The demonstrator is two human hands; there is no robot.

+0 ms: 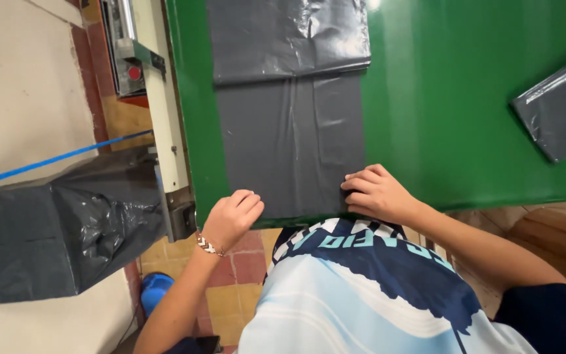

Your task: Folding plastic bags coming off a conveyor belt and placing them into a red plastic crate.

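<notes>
- Here, a flat grey plastic sheet point(293, 141) lies along the green tabletop point(453, 98), its near end at the edge.
- The left hand point(232, 216), fingers curled, rests on the sheet's near left corner.
- The right hand point(376, 191), fingers bent together, presses its near right edge.
- 1 folded grey bag point(558, 108) lies well apart.

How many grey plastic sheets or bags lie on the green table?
2: one long grey sheet under both hands at the near edge, and one folded grey bag at the table's right side. More may be out of view.

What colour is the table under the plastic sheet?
Green table, under the grey plastic sheet; head view.
</notes>
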